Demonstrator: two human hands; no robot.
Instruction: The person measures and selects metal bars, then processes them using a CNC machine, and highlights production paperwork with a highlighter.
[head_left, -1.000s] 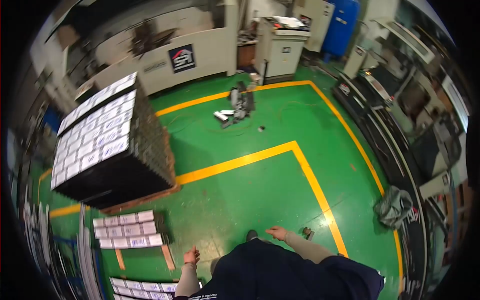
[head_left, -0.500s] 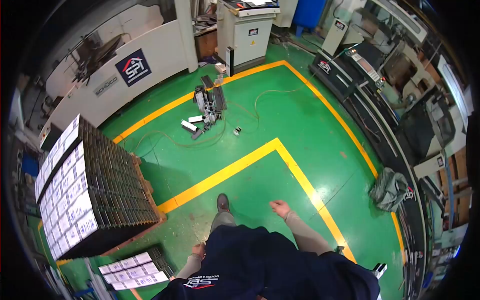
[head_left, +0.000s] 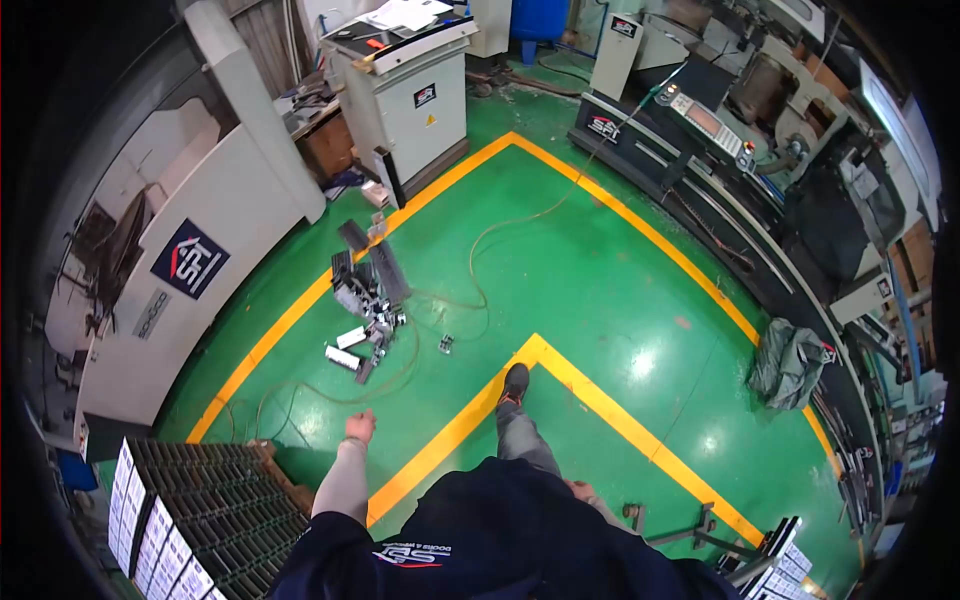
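Left hand (head_left: 360,427): fingers loosely bent, nothing seen in them, near the stack of dark profiles (head_left: 205,485); right hand (head_left: 580,490): partly behind the torso, its grip impossible to tell, near a metal stand (head_left: 703,525). Farther out, on the green floor (head_left: 610,270): loose metal pieces (head_left: 375,310) beside the yellow line's left edge, and a thin hose (head_left: 473,262). Step in hand, seemingly: walking, one shoe (head_left: 515,383) at the nearer yellow corner, which calls for careful footing.

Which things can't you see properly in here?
All in the head view:
Right hand: partly hidden by the shirt.
Other shoe: out of sight, probably behind the shirt.
Blue tank: top cut off by the upper edge.
Stack: cut off by the bottom edge.
Papers: writing too small.
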